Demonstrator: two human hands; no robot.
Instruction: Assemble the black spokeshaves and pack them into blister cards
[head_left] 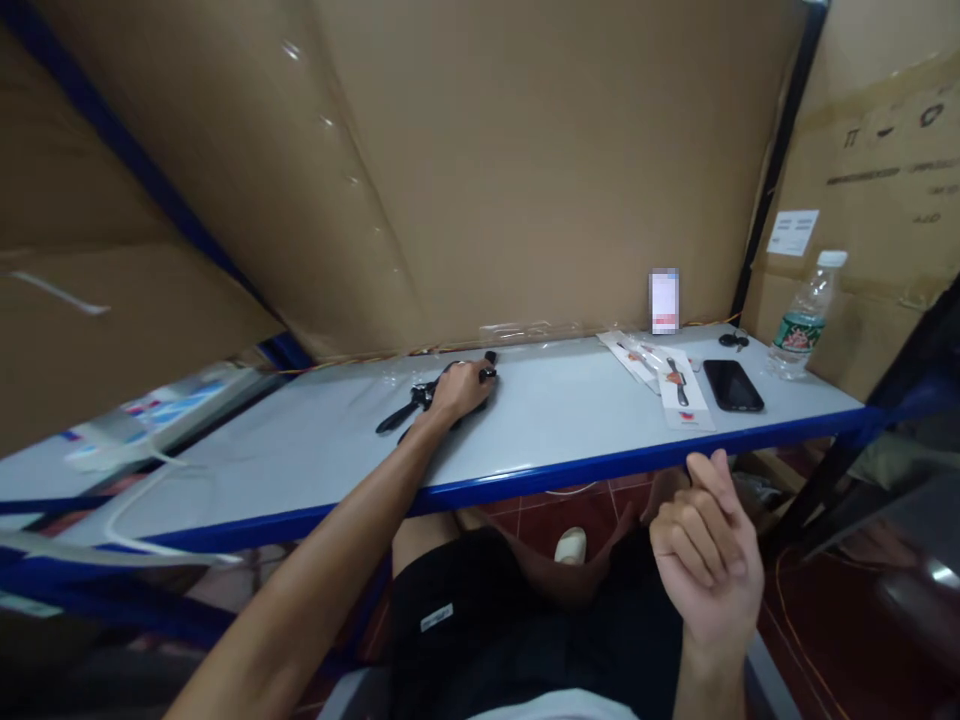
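Note:
My left hand [459, 388] reaches far across the pale blue-edged table [570, 410] and closes over a bunch of black watch straps [409, 405] lying near the back wall. My right hand [709, 555] hovers over my lap below the table's front edge, palm toward me, fingers curled loosely with nothing in them. Two white packets with watch straps [679, 385] lie right of centre, next to a black phone [733, 385].
A plastic water bottle [806, 315] stands at the table's right end beside a small black item [733, 340]. Large cardboard sheets [525, 170] back the table. A clear plastic tray [532, 330] rests against them. A white cable [150, 480] and packets lie at left.

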